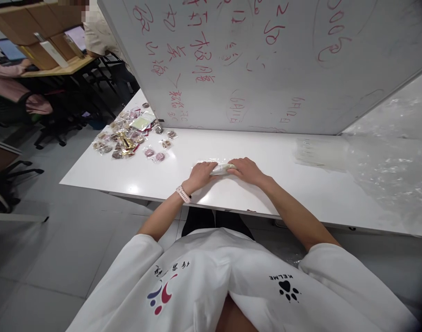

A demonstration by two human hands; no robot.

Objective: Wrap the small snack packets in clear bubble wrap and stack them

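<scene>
A slim, pale roll wrapped in clear plastic (pixel 222 169) lies on the white table (pixel 155 180) between my hands. My left hand (pixel 201 177), with a pink watch band at the wrist, is closed over the roll's left end. Curled around its right end is my right hand (pixel 246 170), and a greenish patch shows beside those fingers. A bit of clear film sticks out above the left fingers. What is inside the wrapping cannot be made out.
Small wrapped snacks (pixel 119 138) are heaped at the table's left end. A whiteboard (pixel 252 92) stands along the back edge. At right lie a stack of clear bags (pixel 321 152) and a large pile of bubble wrap (pixel 390 161). Two people sit at desks, far left.
</scene>
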